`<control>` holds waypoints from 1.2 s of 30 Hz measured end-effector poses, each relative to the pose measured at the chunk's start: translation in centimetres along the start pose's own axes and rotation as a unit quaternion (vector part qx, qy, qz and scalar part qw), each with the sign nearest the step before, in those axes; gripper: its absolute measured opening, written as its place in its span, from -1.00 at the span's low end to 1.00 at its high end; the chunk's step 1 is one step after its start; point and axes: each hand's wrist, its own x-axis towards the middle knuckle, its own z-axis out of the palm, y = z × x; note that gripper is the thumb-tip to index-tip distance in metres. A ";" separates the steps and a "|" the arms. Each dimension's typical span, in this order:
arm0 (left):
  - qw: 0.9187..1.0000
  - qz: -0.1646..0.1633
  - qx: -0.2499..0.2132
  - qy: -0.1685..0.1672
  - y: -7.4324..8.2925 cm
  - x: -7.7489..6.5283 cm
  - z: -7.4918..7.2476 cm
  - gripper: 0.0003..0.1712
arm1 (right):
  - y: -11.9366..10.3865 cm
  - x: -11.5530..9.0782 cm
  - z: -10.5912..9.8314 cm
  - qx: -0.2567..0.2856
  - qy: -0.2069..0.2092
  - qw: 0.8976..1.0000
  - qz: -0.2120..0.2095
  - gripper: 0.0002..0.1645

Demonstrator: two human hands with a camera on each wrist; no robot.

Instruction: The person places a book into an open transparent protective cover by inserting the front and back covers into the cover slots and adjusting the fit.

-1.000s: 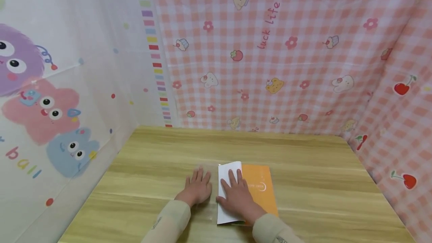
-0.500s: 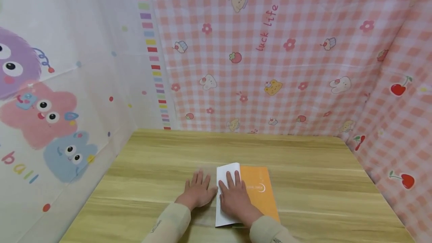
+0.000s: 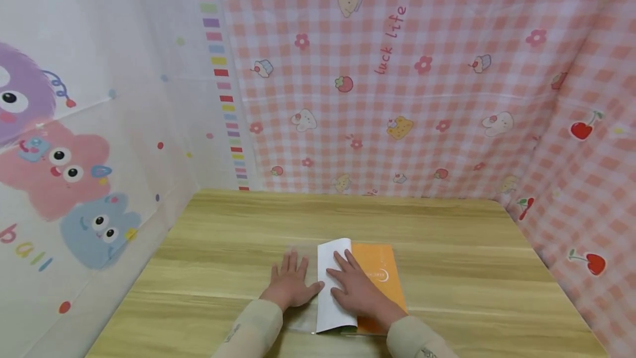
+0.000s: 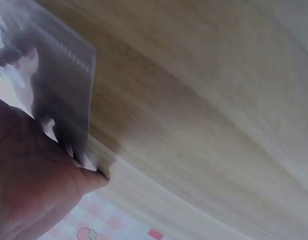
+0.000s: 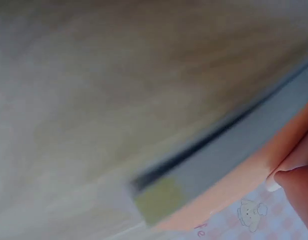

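Observation:
An orange-covered booklet (image 3: 375,254) lies on the table in the head view, with a white sheet or flap (image 3: 329,314) folded over its left part. Clear plastic film (image 3: 301,322) spreads left from under the white part. The left hand (image 3: 290,286) rests flat on this film, fingers spread, thumb tip at the white edge. In the left wrist view, the film's corner (image 4: 63,95) shows beside the palm. The right hand (image 3: 360,291) rests spread over the white sheet and orange cover. The right wrist view shows the booklet's edge (image 5: 214,155) close up, blurred.
The wood-grain table (image 3: 228,220) extends around the booklet. A pink checked cloth (image 3: 377,93) hangs behind it, and a white cartoon-print cloth (image 3: 149,70) hangs on the left. More checked cloth (image 3: 591,192) with cherries hangs at the right.
The left thumb has stretched right to the white sheet's edge. The right hand slid slightly left, then back right across the white sheet, its thumb now farther in from the edge.

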 end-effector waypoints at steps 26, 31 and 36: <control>0.999 -0.002 -0.026 -0.028 -0.6 0.3 -0.5 -0.17 | -1.4 0.3 1.5 -0.122 -0.010 0.992 0.017 -0.44; 0.999 0.004 -0.027 -0.022 -1.2 0.9 0.2 -0.17 | -1.7 0.3 1.3 -0.119 -0.014 0.993 0.017 -0.45; 1.000 0.016 -0.008 -0.014 -1.1 0.7 -0.1 -0.32 | -1.9 0.4 1.5 -0.131 -0.031 0.991 0.028 -0.43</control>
